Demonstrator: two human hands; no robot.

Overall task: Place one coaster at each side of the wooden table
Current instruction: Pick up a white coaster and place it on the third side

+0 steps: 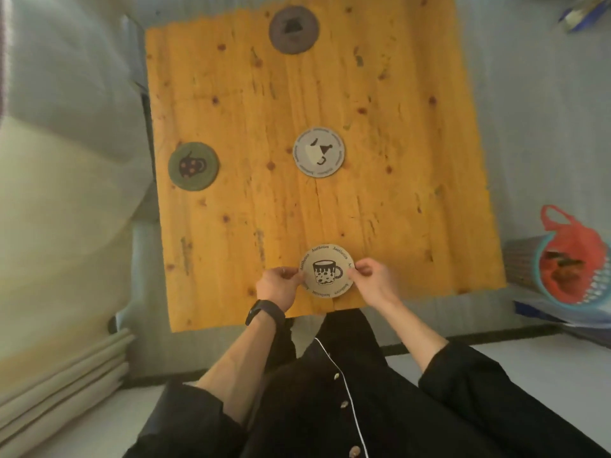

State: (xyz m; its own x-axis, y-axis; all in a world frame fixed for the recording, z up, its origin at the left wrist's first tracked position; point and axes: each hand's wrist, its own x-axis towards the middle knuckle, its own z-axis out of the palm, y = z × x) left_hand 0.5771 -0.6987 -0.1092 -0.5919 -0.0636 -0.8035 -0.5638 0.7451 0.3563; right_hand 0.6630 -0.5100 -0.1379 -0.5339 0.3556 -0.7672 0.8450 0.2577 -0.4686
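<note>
Both my hands are down at the lower middle of the frame, at the near edge of the wooden surface (413, 160), and between them sits the cream coaster (326, 271) with the spotted mug drawing and lettering round its rim. My left hand (277, 285) pinches its left edge with the fingertips curled in, a black watch (263, 312) strapped on that wrist. My right hand (373, 279) pinches the right edge the same way, thumb and fingers closed on the rim. So I'm gripping this one from both sides; I can't tell whether it lies flat on the wood or is lifted a touch above it

Up the frame, the grey coaster (319, 152) with a pale cup on it lies near the middle of the surface, well apart from my hands. Over at the left edge, about mid-height in the frame, the green coaster (193, 166) with a dark spotted shape lies flat, just inside the edge. At the top centre, the dark brownish coaster (293, 29) rests near the far edge, its drawing too dim to read. The right-hand side of the wood has bare grain and knots showing

Off the surface at the right of the frame, a basket (542, 276) holds a red plastic bag (572, 246). My black sleeves and buttoned top fill the bottom of the frame
</note>
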